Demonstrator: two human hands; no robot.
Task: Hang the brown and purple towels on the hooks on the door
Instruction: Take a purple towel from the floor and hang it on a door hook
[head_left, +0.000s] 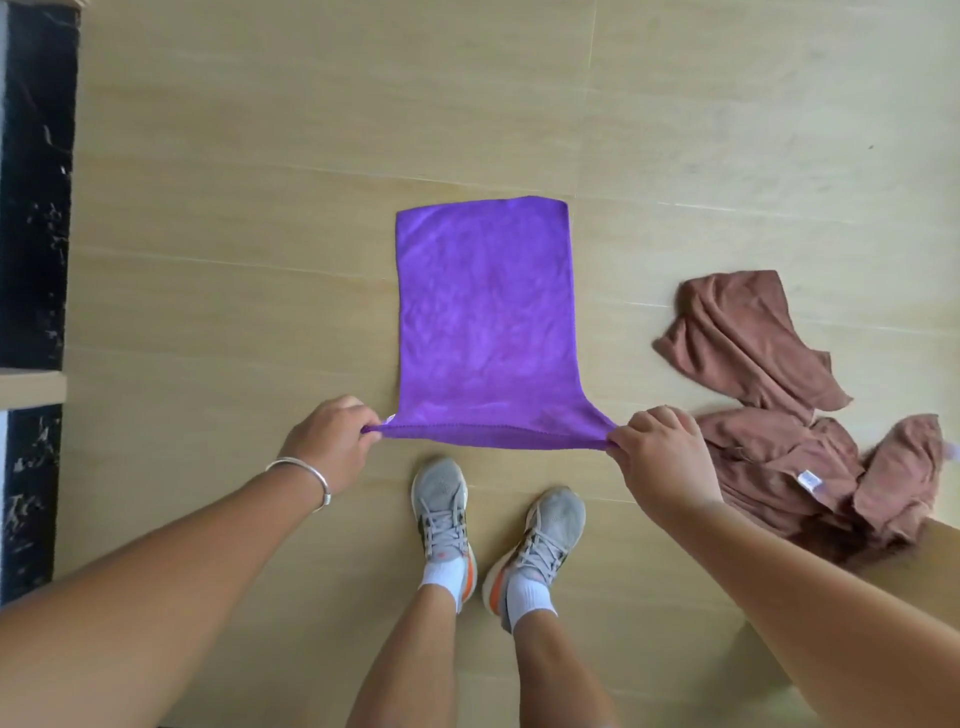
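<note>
Both forearms reach down; left hand (332, 441) & right hand (660, 452) each pinch a top corner of the purple towel (485, 322), fingers curled tight on the hem, towel stretched flat & hanging over the tiled floor (234, 260). Brown towel (769, 415) lies crumpled on the floor to the right, untouched. No door or hooks in view, so neither towel hung yet – looks like early stage, both left to do

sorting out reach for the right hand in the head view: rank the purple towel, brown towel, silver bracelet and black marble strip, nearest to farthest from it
1. purple towel: its corner is pinched in the right hand.
2. brown towel: crumpled just beside that hand, on its outer side.
3. silver bracelet: across, on the left wrist.
4. black marble strip: far left edge.
</note>
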